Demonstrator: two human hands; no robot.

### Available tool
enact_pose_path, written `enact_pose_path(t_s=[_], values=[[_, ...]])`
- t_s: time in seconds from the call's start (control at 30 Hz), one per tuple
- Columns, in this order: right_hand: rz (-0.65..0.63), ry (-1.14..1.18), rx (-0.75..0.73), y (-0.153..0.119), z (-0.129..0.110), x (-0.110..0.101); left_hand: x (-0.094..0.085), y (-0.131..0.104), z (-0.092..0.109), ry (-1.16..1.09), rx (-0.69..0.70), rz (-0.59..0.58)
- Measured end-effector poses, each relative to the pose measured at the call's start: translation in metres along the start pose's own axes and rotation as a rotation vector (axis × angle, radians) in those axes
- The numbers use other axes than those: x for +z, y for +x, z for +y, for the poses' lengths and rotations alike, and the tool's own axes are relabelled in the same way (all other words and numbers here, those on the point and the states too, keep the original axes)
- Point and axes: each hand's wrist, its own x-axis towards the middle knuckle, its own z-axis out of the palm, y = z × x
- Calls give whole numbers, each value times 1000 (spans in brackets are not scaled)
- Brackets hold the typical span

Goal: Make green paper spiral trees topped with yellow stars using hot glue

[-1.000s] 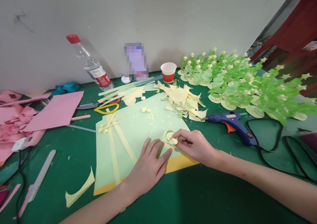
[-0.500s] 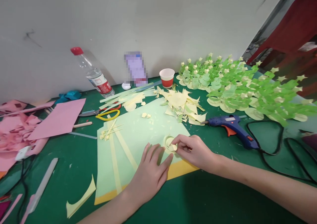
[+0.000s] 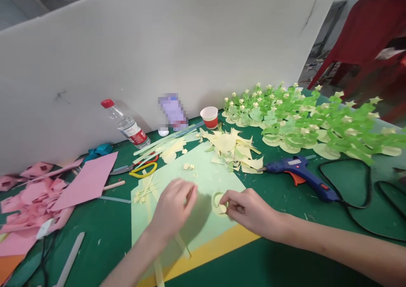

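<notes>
My right hand (image 3: 250, 208) pinches a coiled pale-yellow paper strip (image 3: 218, 199) on a round paper base, on the light-green sheet (image 3: 203, 164). My left hand (image 3: 176, 204) hovers over the sheet, left of the coil and apart from it. Its fingers are curled in towards the thumb; whether anything is between them is hidden. Beneath my left forearm lie pale-yellow paper strips (image 3: 157, 270). Small folded paper stars (image 3: 188, 166) and a little bunch of thin yellow stems (image 3: 144, 192) rest further up the sheet.
A blue glue gun (image 3: 300, 168) with a black cord lies right. Yellow paper scraps (image 3: 234, 147), a paper cup (image 3: 209, 117), a bottle (image 3: 131, 130) and yellow-handled scissors (image 3: 142, 169) are behind. Green paper plants (image 3: 304, 117) crowd the back right; pink paper (image 3: 85, 179) lies left.
My left hand has lifted off from beside the coil and moved left, its spread fingers now curled. My right hand still pinches the coil. The view has tilted up.
</notes>
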Motion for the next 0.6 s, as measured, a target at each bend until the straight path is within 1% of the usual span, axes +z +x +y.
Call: enact_pose_path(t_s=[0.03,0.1,0.2,0.3,0.37,0.43,0.5,0.6], values=[[-1,0,0,0,1,1,0,17,-6,-2,-9,-19],[0,-5,1,0,2,2,7,54,-18,-4,2,-50],[6,-22,-3,1,1,1,30,106,-32,-9,31,-118],[13,-46,-17,1,-1,-1,55,141,-40,11,6,-132],[14,-58,-27,2,-2,-2,69,154,-43,22,-19,-141],[13,-72,-34,2,-3,-3,78,159,-43,21,-31,-156],[6,-88,-37,3,-3,-3,83,159,-42,9,-30,-171],[2,-104,-42,3,-2,-3,86,154,-37,-21,-17,-183]])
